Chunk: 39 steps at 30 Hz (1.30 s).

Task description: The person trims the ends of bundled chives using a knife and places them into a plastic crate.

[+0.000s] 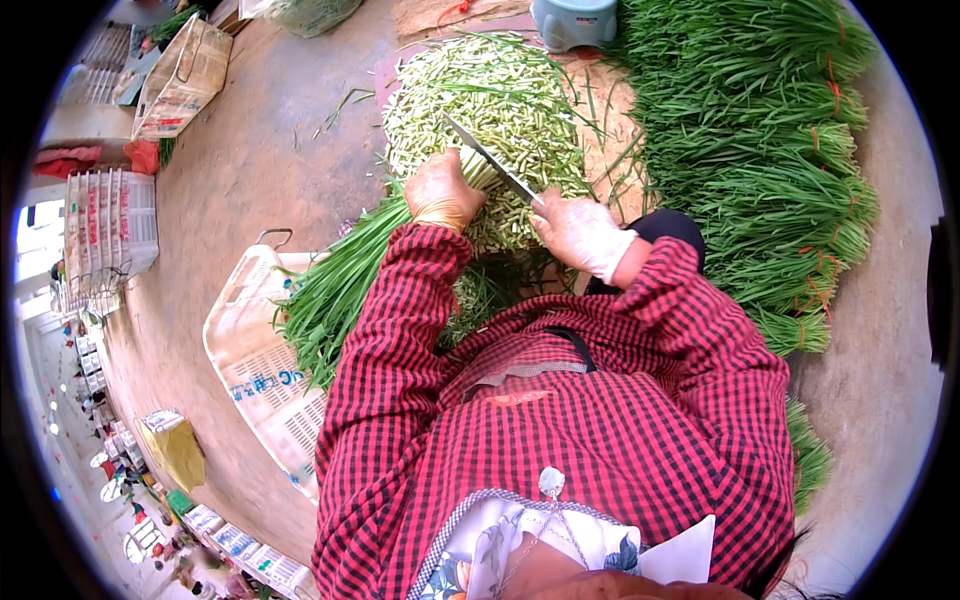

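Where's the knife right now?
In the head view, the knife is just above centre, held by the right hand, its blade slanting up-left over the pile of cut stems, beside the left hand gripping the green bundle.

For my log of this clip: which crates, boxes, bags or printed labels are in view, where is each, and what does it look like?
White crate: left of the left hand, under the greens; slotted plastic, blue print on its side.
Crate stack: far left; white slotted plastic, red print.
Open box: top left; pale, tilted, red print low on one side.
Yellow bag: lower left floor; crumpled.
Right hand holds a knife, unlabelled.
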Tool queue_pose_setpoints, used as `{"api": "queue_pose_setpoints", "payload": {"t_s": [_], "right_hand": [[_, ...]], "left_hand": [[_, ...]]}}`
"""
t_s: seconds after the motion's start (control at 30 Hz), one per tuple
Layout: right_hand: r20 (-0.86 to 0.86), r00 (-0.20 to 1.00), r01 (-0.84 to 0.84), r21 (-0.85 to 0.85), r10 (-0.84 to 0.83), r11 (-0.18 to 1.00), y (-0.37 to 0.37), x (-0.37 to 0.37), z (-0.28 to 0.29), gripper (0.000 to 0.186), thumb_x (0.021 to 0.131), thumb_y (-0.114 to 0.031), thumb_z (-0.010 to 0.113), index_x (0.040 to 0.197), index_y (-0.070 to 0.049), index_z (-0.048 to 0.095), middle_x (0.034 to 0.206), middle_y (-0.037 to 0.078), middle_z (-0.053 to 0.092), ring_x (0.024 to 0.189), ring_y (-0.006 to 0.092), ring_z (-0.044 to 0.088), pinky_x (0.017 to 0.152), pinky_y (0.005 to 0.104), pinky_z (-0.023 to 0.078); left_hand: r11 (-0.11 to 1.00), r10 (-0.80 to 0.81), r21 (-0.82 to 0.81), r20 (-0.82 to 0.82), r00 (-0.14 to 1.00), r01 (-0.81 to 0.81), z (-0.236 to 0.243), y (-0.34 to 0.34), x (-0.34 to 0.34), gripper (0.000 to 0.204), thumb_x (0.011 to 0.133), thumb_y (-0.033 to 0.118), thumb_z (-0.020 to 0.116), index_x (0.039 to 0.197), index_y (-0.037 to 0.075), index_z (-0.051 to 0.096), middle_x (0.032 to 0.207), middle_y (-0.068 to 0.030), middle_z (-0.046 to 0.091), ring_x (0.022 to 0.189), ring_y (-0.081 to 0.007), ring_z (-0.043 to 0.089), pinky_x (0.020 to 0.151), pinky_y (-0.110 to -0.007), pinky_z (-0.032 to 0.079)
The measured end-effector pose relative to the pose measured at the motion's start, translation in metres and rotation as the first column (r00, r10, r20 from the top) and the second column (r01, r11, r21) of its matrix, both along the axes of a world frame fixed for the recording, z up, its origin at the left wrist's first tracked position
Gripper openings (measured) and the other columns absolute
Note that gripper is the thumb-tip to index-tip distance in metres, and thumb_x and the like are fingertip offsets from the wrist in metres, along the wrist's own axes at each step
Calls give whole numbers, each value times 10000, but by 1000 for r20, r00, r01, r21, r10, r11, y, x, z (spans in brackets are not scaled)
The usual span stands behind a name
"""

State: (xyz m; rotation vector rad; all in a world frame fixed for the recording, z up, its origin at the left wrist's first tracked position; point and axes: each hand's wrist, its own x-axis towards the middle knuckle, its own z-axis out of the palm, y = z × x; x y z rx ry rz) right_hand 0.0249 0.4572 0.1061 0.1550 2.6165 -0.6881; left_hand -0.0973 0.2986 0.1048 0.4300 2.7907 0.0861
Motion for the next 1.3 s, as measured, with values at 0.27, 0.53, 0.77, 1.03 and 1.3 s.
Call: {"api": "queue_pose_setpoints", "payload": {"t_s": [0.27,0.53,0.77,1.03,1.3], "right_hand": [[-63,993,96,-33,-98,995,-34,-46,-63,394,970,-355,493,1104,14,522,906,216,697,879,376,688,783,480,524],[55,998,-2,-77,6,997,-10,-48,-21,481,943,-441,457,1184,-51,603,1108,204,672,1041,344,651,903,441,482],[558,814,580,-774,161,-254,-26,-2,-3,573,936,-517,588,1227,-24,605,1069,98,696,922,190,682,820,354,554],[524,852,515,-835,4,-195,-49,39,3,481,912,-296,669,1290,-24,553,1106,130,689,929,206,700,837,331,577],[245,900,170,-958,360,229,-85,54,38,718,928,-495,613,1412,2,426,1280,101,594,1124,154,587,932,278,484]], "left_hand": [[991,-73,115,-26,997,76,2,-27,4,730,623,417,834,1226,90,584,1084,-161,676,1056,-328,639,891,-432,503],[685,-389,359,-556,735,634,127,-80,73,668,613,255,809,1240,171,594,1215,-50,626,1116,-278,585,973,-432,433],[695,-311,448,-519,796,563,114,-83,139,961,608,-4,688,1494,83,326,1529,-202,325,1361,-369,397,1097,-470,349],[191,-115,715,696,708,-672,-34,-151,175,406,930,77,521,1329,2,528,1287,-92,601,1214,-187,547,1055,-325,412],[-659,-570,138,549,611,-739,-53,-124,129,519,1013,412,443,1403,70,462,1355,-86,570,1223,-239,548,1090,-395,401]]}}
